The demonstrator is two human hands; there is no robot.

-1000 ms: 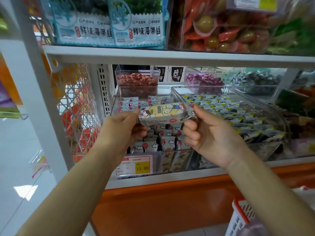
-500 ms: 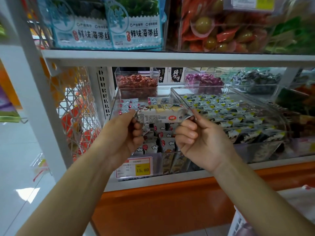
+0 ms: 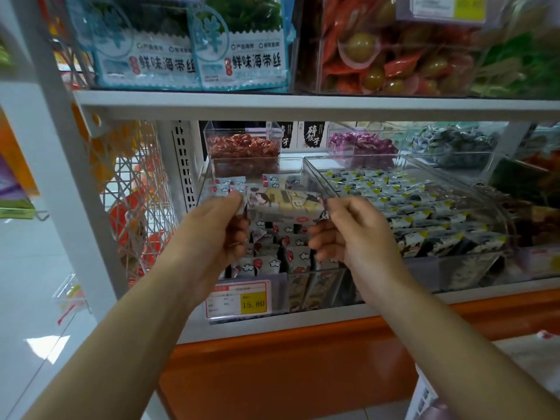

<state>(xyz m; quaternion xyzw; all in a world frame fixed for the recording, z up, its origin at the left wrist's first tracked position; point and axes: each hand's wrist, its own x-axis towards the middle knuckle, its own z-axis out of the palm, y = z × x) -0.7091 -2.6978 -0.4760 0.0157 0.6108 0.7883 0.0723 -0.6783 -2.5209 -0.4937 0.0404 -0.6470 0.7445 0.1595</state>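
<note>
Inspection step: my left hand (image 3: 212,237) and right hand (image 3: 351,237) pinched the snack packet (image 3: 285,204) endwise (bin (image 3: 321,270) at 6 o'clock); next, probably, a level set-down.

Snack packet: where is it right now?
Head view, centre: the snack packet is held at its ends between the left hand and the right hand, in front of the clear bin that bears the 15.80 price tag.

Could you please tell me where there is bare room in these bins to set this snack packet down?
The left clear bin looks bare only at its back right corner, between the cloud-print packets and the red-candy bin; the snack packet might fit there. Its front is heaped, and the right clear bin is packed full.
</note>
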